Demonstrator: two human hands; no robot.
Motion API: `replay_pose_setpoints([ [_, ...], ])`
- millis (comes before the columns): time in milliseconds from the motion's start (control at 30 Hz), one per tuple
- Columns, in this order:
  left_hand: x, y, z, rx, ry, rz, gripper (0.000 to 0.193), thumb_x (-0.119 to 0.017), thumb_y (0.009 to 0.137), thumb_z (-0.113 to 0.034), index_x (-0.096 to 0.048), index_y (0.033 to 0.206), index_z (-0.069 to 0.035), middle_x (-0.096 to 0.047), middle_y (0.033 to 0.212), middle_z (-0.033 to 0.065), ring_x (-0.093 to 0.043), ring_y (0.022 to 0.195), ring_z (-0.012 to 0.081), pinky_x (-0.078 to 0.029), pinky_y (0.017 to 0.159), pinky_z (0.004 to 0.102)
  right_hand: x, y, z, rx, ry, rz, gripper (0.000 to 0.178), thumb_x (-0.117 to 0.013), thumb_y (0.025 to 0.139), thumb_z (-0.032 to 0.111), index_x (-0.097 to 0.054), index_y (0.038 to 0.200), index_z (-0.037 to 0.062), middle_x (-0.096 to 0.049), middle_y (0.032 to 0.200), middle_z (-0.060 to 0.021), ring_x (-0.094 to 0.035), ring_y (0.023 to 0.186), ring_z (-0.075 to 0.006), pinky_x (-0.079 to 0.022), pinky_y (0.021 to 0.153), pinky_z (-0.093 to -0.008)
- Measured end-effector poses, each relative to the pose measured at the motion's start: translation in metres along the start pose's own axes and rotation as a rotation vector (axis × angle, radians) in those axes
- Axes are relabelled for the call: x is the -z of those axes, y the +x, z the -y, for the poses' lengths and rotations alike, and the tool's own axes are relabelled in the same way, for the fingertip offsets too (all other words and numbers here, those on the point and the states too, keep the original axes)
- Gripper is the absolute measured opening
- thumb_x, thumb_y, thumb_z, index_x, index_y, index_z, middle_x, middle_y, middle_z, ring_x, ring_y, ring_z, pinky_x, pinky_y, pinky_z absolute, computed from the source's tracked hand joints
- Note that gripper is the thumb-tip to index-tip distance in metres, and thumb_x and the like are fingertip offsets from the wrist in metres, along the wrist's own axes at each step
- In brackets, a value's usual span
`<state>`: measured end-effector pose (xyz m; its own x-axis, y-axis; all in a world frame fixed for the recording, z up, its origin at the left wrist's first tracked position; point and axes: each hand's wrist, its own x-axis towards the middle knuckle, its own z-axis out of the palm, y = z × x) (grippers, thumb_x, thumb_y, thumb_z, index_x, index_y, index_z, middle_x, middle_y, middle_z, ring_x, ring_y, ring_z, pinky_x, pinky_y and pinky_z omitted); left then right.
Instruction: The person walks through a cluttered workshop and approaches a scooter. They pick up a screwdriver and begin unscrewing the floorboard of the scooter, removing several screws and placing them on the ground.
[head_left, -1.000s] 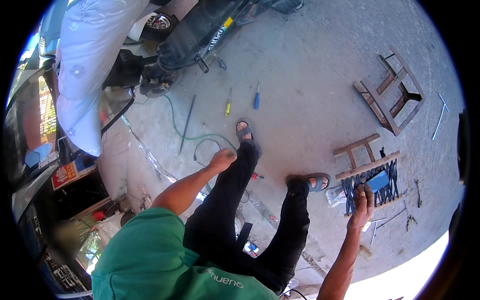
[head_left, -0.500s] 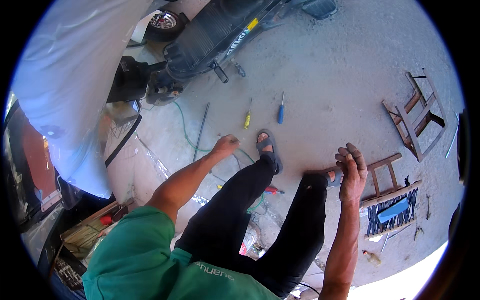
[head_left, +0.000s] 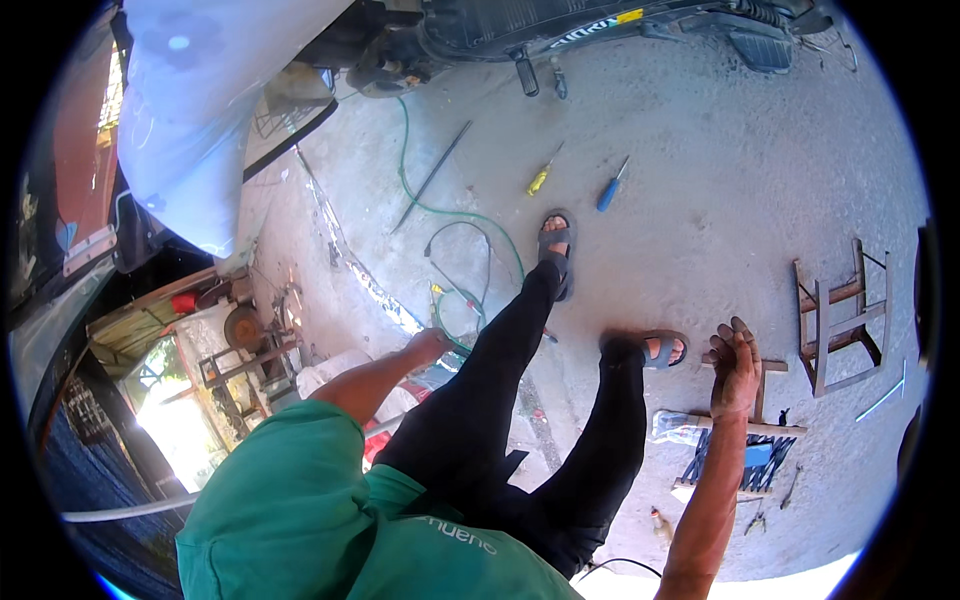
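My left hand (head_left: pixel 428 346) is low beside my left thigh, its fingers curled in; whatever they may hold is hidden. A thin green hose (head_left: pixel 449 212) runs along the floor close by it. Out to the right, my right hand (head_left: pixel 735 368) is raised with the palm up. Its fingers are loosely bent and apart, and nothing shows in them. Under that hand and forearm lies a low folding stool (head_left: pixel 772 436) with dark straps and a blue flat piece (head_left: pixel 757 455) on it. Ahead of my feet, a yellow-handled screwdriver (head_left: pixel 539 180) and a blue-handled screwdriver (head_left: pixel 608 194) lie on the concrete.
A dark scooter (head_left: pixel 480 32) stands across the far side, near a pale blue cover (head_left: pixel 190 110) at left. A brown frame (head_left: pixel 850 325) lies at right. Pliers (head_left: pixel 757 521) and a small bottle (head_left: pixel 660 524) sit at lower right. A dark rod (head_left: pixel 432 177) lies ahead.
The view has swung left, bringing more clutter at lower left into sight. My left hand has drawn back toward my thigh. My right hand stays raised, its fingers a little looser.
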<state>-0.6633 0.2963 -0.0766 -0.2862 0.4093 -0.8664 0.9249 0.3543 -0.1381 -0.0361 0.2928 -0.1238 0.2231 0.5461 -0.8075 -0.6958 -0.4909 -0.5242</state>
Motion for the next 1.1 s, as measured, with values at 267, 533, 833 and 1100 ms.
replay_pose_setpoints([
  [267, -0.091, -0.078, 0.035, 0.102, -0.253, 0.187, 0.044, -0.074, 0.082, -0.042, -0.072, 0.102, -0.003, -0.073, 0.098, 0.0192, -0.069, 0.096, 0.0318, -0.053, 0.086, 0.0438, -0.007, 0.008, 0.033, 0.079, -0.069, 0.142, 0.04, -0.06, 0.101, 0.034, -0.064, 0.133, 0.0111, -0.071, 0.108, 0.0018, -0.064, 0.094, -0.0107, -0.043, 0.081, -0.0269],
  [533, -0.106, -0.083, 0.036, 0.153, -0.408, 0.178, 0.026, -0.075, 0.088, -0.027, -0.073, 0.101, -0.004, -0.074, 0.091, 0.0076, -0.071, 0.08, 0.0166, -0.056, 0.072, 0.032, -0.051, 0.006, -0.015, -0.055, -0.083, 0.189, 0.037, -0.063, 0.099, 0.028, -0.065, 0.13, 0.0096, -0.072, 0.107, -0.0024, -0.066, 0.093, -0.0136, -0.047, 0.08, -0.0282],
  [833, -0.134, -0.073, 0.1, 0.152, -0.477, 0.149, 0.037, -0.073, 0.084, -0.037, -0.074, 0.102, -0.004, -0.074, 0.098, 0.0168, -0.071, 0.091, 0.0288, -0.054, 0.084, 0.0399, -0.101, 0.011, -0.02, -0.079, -0.167, 0.226, 0.038, -0.062, 0.099, 0.03, -0.064, 0.132, 0.0099, -0.072, 0.108, -0.0011, -0.065, 0.093, -0.0125, -0.046, 0.081, -0.0273],
  [1100, -0.112, 0.021, 0.115, 0.245, -0.239, 0.11, 0.036, -0.071, 0.086, -0.038, -0.074, 0.098, -0.004, -0.074, 0.095, 0.0167, -0.07, 0.095, 0.0279, -0.053, 0.082, 0.0428, -0.137, 0.083, -0.032, 0.0, -0.197, 0.29, 0.038, -0.06, 0.1, 0.03, -0.064, 0.132, 0.0102, -0.072, 0.109, -0.0019, -0.064, 0.095, -0.0126, -0.046, 0.086, -0.0286],
])
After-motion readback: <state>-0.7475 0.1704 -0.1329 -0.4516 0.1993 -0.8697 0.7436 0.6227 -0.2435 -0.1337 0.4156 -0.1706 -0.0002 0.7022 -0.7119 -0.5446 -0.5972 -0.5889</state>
